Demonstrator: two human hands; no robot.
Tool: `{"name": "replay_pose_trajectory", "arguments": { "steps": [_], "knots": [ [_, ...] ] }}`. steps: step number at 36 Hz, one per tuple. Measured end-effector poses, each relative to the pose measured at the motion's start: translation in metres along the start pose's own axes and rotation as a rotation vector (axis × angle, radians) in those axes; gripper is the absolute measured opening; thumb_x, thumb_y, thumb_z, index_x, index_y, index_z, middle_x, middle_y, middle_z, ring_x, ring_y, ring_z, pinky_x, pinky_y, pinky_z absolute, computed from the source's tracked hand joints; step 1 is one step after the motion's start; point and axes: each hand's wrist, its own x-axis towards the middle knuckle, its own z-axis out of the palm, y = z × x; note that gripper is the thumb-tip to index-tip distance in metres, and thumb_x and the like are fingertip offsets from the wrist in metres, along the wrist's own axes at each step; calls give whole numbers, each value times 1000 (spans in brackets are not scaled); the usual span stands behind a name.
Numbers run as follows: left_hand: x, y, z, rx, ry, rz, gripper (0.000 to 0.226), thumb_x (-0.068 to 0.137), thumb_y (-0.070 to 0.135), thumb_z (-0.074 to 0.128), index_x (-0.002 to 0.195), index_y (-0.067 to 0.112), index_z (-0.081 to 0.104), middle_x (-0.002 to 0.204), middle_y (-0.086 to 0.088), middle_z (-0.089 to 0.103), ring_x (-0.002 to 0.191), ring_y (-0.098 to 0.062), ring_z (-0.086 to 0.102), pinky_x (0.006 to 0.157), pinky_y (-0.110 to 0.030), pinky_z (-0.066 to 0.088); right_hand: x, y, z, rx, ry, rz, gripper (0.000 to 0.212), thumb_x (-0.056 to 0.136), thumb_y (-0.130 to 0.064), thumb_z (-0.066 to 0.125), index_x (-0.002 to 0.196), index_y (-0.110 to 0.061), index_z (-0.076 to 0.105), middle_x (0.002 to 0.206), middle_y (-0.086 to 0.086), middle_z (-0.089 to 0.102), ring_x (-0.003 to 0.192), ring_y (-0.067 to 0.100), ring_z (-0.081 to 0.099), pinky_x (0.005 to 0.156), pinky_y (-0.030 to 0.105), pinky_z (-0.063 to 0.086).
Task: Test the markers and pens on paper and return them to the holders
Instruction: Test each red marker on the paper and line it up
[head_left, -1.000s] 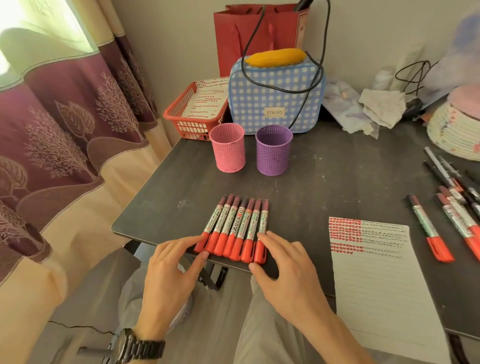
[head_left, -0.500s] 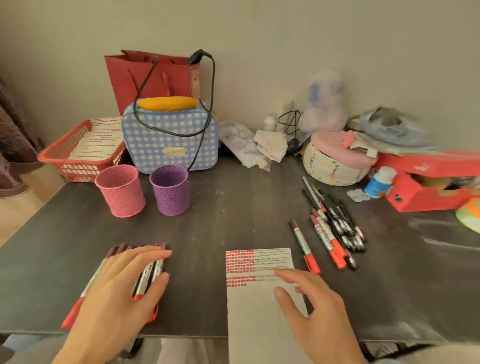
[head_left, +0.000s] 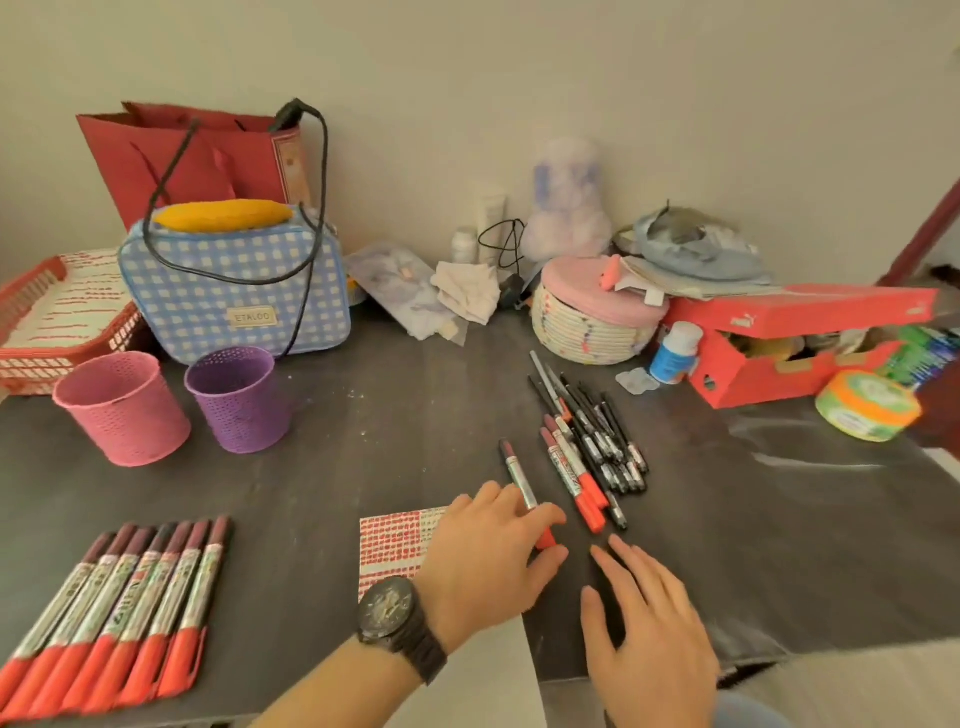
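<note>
A single red marker (head_left: 517, 473) lies right of the paper (head_left: 395, 545), which is partly filled with red marks. My left hand (head_left: 488, 561), with a watch on its wrist, reaches across the paper, and its index finger and thumb pinch that marker's red end. My right hand (head_left: 649, 634) rests flat on the table beside it, fingers straight, holding nothing. Several red markers (head_left: 119, 613) lie in a neat row at the front left. A pink holder (head_left: 122, 410) and a purple holder (head_left: 239, 400) stand at the back left. A pile of pens and markers (head_left: 597, 447) lies further right.
A blue checked bag (head_left: 234, 291) and a red basket (head_left: 47, 332) stand behind the holders. A woven basket with a pink lid (head_left: 597, 322), a small bottle (head_left: 675, 353), a red shoebox (head_left: 789, 343) and a tape roll (head_left: 862, 405) crowd the back right.
My left hand left the row of red markers and crossed over the paper to the single red marker. My right hand slid right off the paper. The view shifted slightly right.
</note>
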Motion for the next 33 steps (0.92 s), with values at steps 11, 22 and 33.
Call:
{"name": "replay_pose_trajectory", "arguments": {
  "steps": [11, 22, 33],
  "knots": [
    [18, 9, -1, -77, -77, -135, 27, 95, 56, 51, 108, 32, 47, 97, 5, 61, 94, -21, 59, 75, -35, 51, -2, 2, -1, 30, -26, 7, 47, 93, -45, 46, 126, -26, 72, 136, -9, 65, 129, 14, 55, 92, 34, 52],
    [4, -20, -17, -831, -3, -488, 12, 96, 39, 60, 98, 30, 52, 81, 10, 73, 62, -3, 59, 58, -24, 47, -4, 2, 0, 50, 10, 12, 45, 93, -45, 46, 124, -27, 73, 134, -11, 66, 129, 12, 54, 90, 34, 53],
    [-66, -46, -35, -1510, 179, -628, 33, 97, 10, 45, 102, 17, 77, 83, -5, 68, 59, -15, 49, 52, -24, 37, -2, 1, -3, 32, -7, 22, 49, 93, -49, 42, 123, -28, 73, 134, -11, 66, 127, 14, 56, 87, 35, 53]
  ]
}}
